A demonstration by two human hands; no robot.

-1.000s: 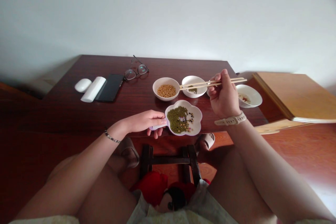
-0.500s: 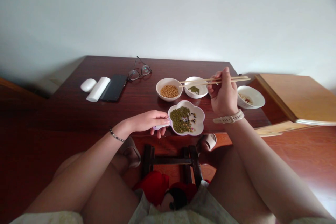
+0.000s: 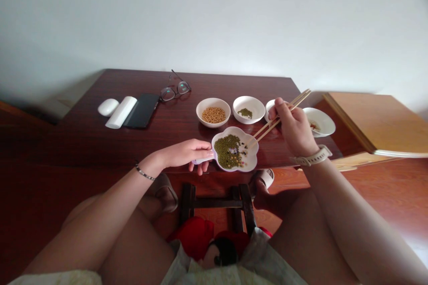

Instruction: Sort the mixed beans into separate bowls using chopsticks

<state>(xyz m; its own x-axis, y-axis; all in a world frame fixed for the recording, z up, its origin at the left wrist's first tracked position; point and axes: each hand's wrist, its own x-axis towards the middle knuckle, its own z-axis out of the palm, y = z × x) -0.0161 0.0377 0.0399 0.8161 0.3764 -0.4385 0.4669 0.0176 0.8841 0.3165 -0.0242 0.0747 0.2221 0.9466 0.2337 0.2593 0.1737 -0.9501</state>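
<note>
My left hand (image 3: 197,153) grips the short handle of a white flower-shaped dish (image 3: 253,160) at the table's front edge. Green beans (image 3: 224,148) fill its left side, with a few dark, yellow and pinkish bits on the right. A pair of chopsticks (image 3: 267,130) is in my right hand (image 3: 294,127), their tips down among the bits at the dish's right side. Behind the dish stand a bowl of yellow soybeans (image 3: 214,116) and a white bowl (image 3: 256,109) with a few green beans. My right hand partly covers another white bowl (image 3: 269,106), hiding its contents.
At the right end of the table (image 3: 180,136) sits a white bowl (image 3: 326,122) with some reddish and pale bits. Glasses (image 3: 175,92), a dark tablet (image 3: 143,110), a white cylinder (image 3: 121,112) and a white rounded case (image 3: 108,107) lie at left. A light wooden surface (image 3: 374,118) adjoins at right.
My right hand has moved slightly right, and the chopstick tips have swung from near the soybean bowl down into the flower-shaped dish. My left hand keeps its hold on the handle.
</note>
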